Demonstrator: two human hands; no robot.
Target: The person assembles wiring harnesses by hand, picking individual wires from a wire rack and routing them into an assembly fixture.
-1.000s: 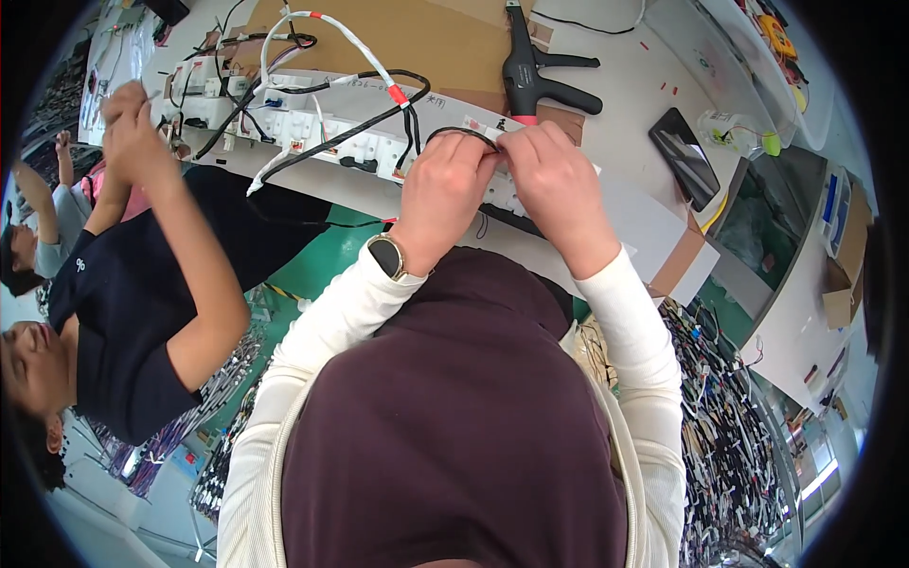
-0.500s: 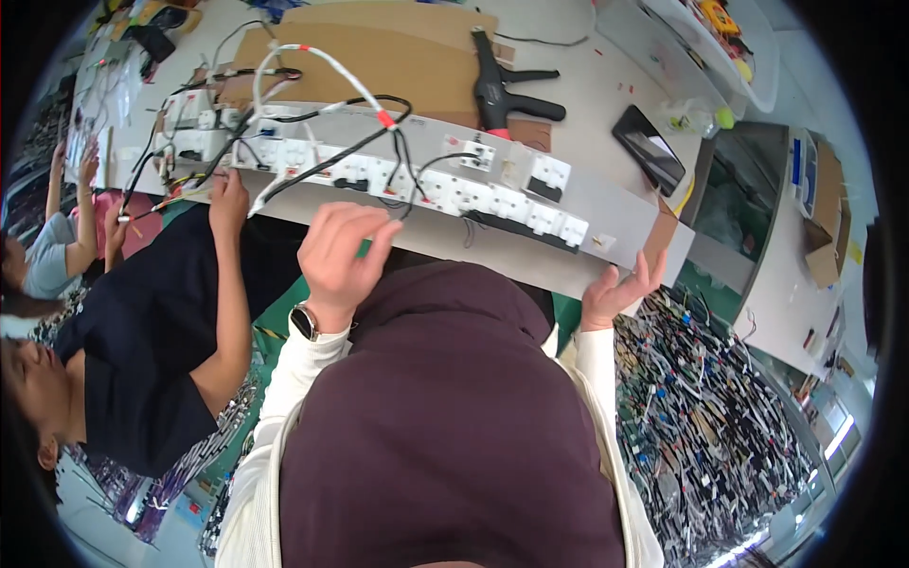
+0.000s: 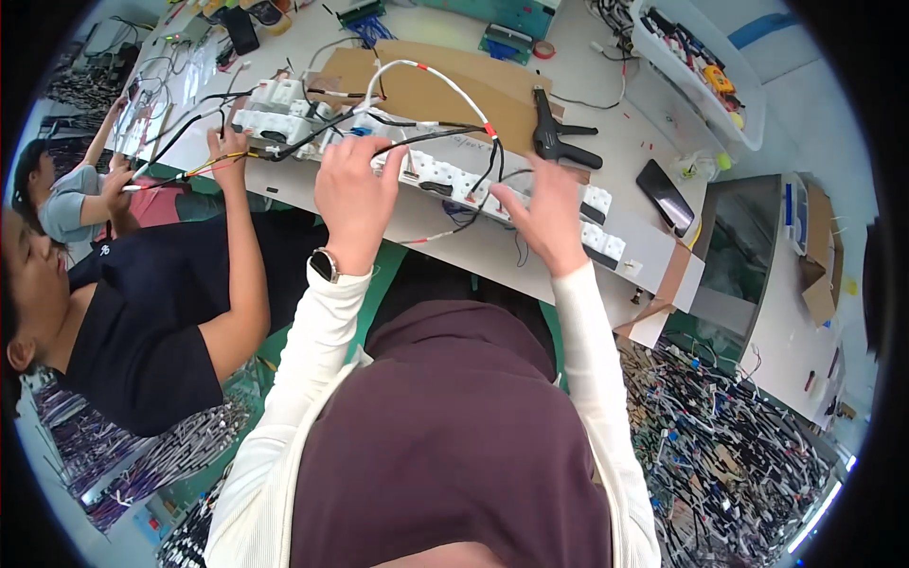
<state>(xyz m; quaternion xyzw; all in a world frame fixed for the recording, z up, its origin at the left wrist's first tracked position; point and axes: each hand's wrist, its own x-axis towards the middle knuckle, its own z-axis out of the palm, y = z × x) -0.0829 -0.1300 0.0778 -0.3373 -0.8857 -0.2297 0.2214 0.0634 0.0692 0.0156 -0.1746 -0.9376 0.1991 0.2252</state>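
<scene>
My left hand (image 3: 358,201) rests over the long fixture strip with white connector blocks (image 3: 445,172). Its thumb stands apart from the fingers, beside a black cable, and it seems to hold nothing. The fingertips are partly hidden behind the hand. Farther right, my right hand (image 3: 549,210) hovers above the same strip with thumb and fingers apart, slightly blurred and bare of any object. Between my hands run black wires (image 3: 494,166) from the wire harness. A white cable with red bands (image 3: 445,71) arches above the strip. One thin wire end (image 3: 426,239) hangs over the table's front edge.
A black clamp-like tool (image 3: 559,133) and a phone (image 3: 666,197) lie behind the strip, near brown cardboard (image 3: 436,85). A clear bin of tools (image 3: 701,71) stands back right. At left, a co-worker's hand (image 3: 227,156) touches the harness. Bundled cables (image 3: 729,454) lie lower right.
My right hand has moved left and forward from the strip's right end to over its connectors. My left hand has reached forward onto the strip. The view has shifted, and the thin wire end now hangs out.
</scene>
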